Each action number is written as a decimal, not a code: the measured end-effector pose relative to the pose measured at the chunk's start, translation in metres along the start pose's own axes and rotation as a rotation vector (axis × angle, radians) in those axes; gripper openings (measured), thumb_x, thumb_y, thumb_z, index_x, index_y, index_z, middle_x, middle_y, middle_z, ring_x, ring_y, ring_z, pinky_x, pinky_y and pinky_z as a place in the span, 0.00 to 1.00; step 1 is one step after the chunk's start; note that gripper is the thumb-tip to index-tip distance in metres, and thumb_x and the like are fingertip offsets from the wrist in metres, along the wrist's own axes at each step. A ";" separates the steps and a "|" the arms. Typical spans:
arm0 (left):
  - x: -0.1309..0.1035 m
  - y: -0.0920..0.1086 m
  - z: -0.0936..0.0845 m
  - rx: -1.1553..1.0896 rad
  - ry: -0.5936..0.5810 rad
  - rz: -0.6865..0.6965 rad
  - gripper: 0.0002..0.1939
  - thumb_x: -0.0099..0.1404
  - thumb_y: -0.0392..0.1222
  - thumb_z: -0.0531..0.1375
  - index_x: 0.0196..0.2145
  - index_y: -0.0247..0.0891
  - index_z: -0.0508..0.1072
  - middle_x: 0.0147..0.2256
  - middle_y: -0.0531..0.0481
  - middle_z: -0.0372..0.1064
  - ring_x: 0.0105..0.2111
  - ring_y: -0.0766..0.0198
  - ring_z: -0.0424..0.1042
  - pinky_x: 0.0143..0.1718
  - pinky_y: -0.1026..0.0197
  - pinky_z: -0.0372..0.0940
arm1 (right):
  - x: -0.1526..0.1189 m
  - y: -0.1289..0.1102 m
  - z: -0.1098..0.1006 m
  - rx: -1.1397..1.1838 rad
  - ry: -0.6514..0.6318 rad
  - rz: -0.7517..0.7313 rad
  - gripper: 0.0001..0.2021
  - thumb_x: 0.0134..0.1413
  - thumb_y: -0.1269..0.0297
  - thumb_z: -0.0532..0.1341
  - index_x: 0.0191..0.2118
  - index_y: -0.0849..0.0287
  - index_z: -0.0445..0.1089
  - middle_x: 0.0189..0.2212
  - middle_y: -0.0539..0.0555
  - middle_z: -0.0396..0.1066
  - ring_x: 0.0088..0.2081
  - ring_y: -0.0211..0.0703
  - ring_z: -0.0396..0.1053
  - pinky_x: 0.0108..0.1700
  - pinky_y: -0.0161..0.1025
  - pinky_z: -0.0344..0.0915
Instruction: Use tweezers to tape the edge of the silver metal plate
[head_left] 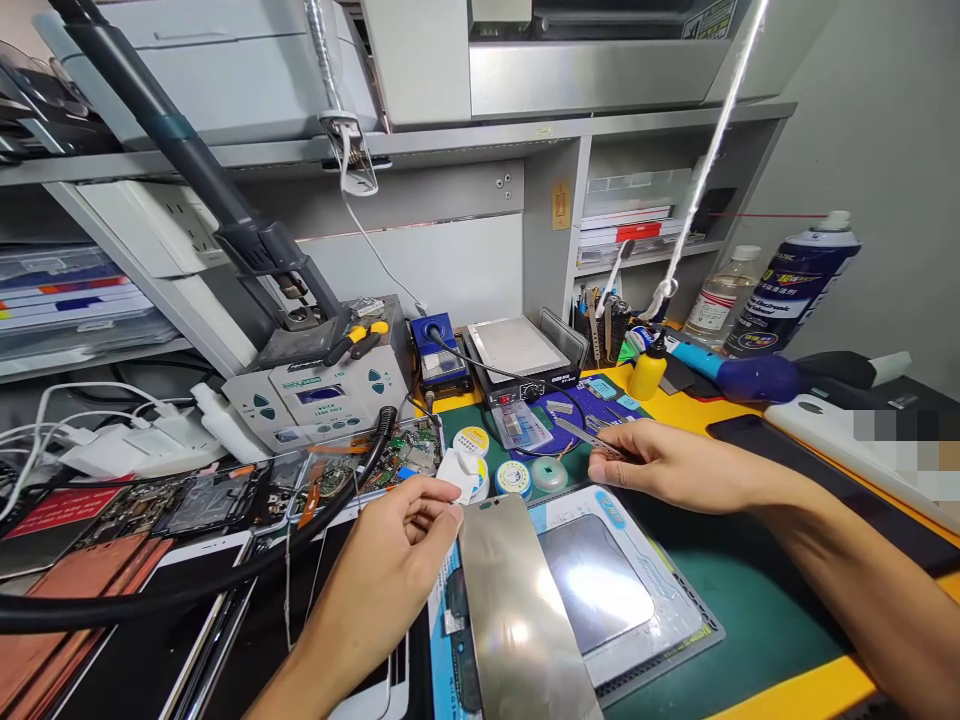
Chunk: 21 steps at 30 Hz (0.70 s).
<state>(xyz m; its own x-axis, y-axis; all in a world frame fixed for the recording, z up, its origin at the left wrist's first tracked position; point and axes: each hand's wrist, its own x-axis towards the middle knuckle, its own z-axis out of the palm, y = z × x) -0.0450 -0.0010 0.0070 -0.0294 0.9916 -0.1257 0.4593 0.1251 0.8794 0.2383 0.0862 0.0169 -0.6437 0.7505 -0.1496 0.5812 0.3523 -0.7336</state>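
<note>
My left hand (412, 560) is closed, its thumb and forefinger pinching the top left corner of a long shiny metal panel (517, 610) that looks like the back of a phone screen. The panel slants toward me, overlapping a blue-and-white work mat (679, 635) with a shiny rectangular plate (596, 580) on it. Above the mat's right corner, my right hand (660, 465) grips a slim pointed metal tool (581, 434); its exact kind I cannot make out. The tip points left, over several small round tubs, among them a blue-and-white one (514, 478).
A soldering station (322, 395) stands behind the left hand, its thick black hose (300, 540) crossing phones and circuit boards (416, 445). At the back are a hot plate (517, 350) and yellow bottle (647, 372). A spray can (791, 285) and dark phone (825, 490) are right.
</note>
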 end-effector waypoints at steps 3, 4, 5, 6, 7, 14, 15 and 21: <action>0.000 -0.001 -0.001 0.014 0.004 0.008 0.15 0.65 0.48 0.57 0.44 0.35 0.69 0.33 0.49 0.72 0.36 0.59 0.71 0.40 0.57 0.64 | 0.000 0.001 0.000 0.001 0.009 -0.009 0.15 0.61 0.54 0.58 0.28 0.58 0.61 0.25 0.44 0.53 0.26 0.37 0.51 0.28 0.35 0.51; 0.000 -0.002 -0.001 0.022 0.004 0.012 0.15 0.65 0.49 0.57 0.44 0.35 0.69 0.33 0.50 0.72 0.35 0.59 0.71 0.39 0.57 0.64 | -0.001 0.000 -0.001 0.001 0.010 -0.012 0.15 0.61 0.54 0.58 0.28 0.58 0.60 0.25 0.44 0.53 0.26 0.36 0.50 0.28 0.35 0.51; 0.000 -0.002 -0.001 0.029 0.002 0.014 0.16 0.65 0.50 0.57 0.43 0.36 0.69 0.33 0.50 0.72 0.34 0.59 0.71 0.38 0.57 0.64 | -0.001 0.000 -0.001 0.002 0.009 -0.014 0.15 0.61 0.54 0.58 0.28 0.58 0.60 0.24 0.44 0.53 0.26 0.36 0.50 0.27 0.35 0.51; 0.000 -0.003 -0.001 0.035 0.002 0.014 0.16 0.65 0.51 0.56 0.43 0.36 0.68 0.33 0.50 0.72 0.34 0.59 0.70 0.37 0.58 0.64 | -0.002 -0.001 -0.001 0.003 0.009 -0.014 0.15 0.61 0.54 0.58 0.28 0.57 0.60 0.24 0.44 0.52 0.26 0.36 0.50 0.27 0.35 0.50; 0.001 -0.004 -0.001 0.038 0.004 0.011 0.17 0.64 0.52 0.56 0.43 0.36 0.68 0.33 0.49 0.72 0.34 0.59 0.70 0.37 0.58 0.64 | -0.002 -0.001 -0.002 0.005 0.010 -0.014 0.15 0.61 0.54 0.58 0.28 0.57 0.60 0.24 0.44 0.52 0.26 0.36 0.50 0.27 0.35 0.50; 0.005 -0.009 0.000 0.043 -0.008 0.024 0.20 0.63 0.55 0.56 0.43 0.36 0.67 0.35 0.47 0.71 0.36 0.57 0.70 0.40 0.56 0.66 | -0.002 -0.001 -0.003 0.034 0.025 -0.012 0.16 0.60 0.54 0.58 0.26 0.57 0.57 0.24 0.43 0.50 0.26 0.36 0.48 0.27 0.35 0.49; 0.005 -0.010 0.000 0.050 -0.017 0.021 0.20 0.63 0.56 0.56 0.43 0.36 0.66 0.35 0.47 0.71 0.36 0.57 0.71 0.40 0.56 0.66 | -0.001 -0.001 -0.004 0.041 0.034 -0.009 0.16 0.60 0.54 0.58 0.26 0.57 0.57 0.24 0.43 0.50 0.26 0.35 0.48 0.27 0.35 0.49; 0.010 -0.026 0.002 0.103 -0.052 0.071 0.20 0.63 0.56 0.56 0.43 0.37 0.68 0.35 0.47 0.71 0.36 0.57 0.72 0.37 0.59 0.70 | 0.001 0.001 -0.006 0.091 0.057 0.012 0.18 0.60 0.56 0.58 0.24 0.57 0.53 0.22 0.43 0.47 0.24 0.34 0.45 0.25 0.34 0.45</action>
<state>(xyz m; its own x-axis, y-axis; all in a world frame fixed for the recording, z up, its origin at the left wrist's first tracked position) -0.0554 0.0060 -0.0186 0.0512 0.9945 -0.0910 0.5478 0.0482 0.8352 0.2413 0.0906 0.0194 -0.6062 0.7857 -0.1232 0.5399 0.2927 -0.7892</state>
